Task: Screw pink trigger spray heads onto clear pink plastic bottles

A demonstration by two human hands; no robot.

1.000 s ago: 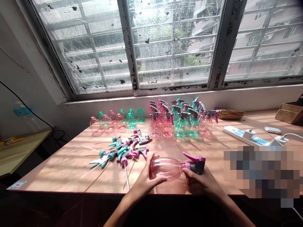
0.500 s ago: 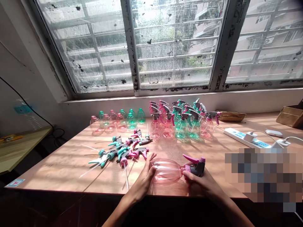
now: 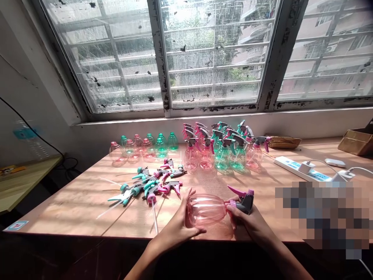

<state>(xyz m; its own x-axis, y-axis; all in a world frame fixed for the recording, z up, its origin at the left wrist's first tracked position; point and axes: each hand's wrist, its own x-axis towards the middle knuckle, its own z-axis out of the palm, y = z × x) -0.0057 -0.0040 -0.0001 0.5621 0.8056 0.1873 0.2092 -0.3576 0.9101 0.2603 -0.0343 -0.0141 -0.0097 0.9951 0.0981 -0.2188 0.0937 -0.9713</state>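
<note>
A clear pink bottle (image 3: pixel 206 210) lies sideways above the table's front edge, its base to the left. A grey-and-magenta trigger spray head (image 3: pixel 246 200) sits on its neck at the right. My right hand (image 3: pixel 253 225) pinches the pink collar of that spray head, with the thumb in front. Against the bottle's base rests my left hand (image 3: pixel 177 221), fingers spread upward and thumb stretched out below, not wrapped round it. Loose spray heads (image 3: pixel 151 184) in teal and magenta lie in a heap to the left, their straws pointing several ways.
Behind on the left stand several bottles without heads (image 3: pixel 161 146). Several bottles with spray heads (image 3: pixel 223 155) are grouped at the back middle. On the right are a white power strip (image 3: pixel 291 167) with plugs, a brown box (image 3: pixel 354 142) and a blurred patch. A window spans the back.
My left thumb has come off the bottle and stretched out below it, loosening that hand. The bottle and spray head have shifted slightly right, with my right hand still on the collar.
</note>
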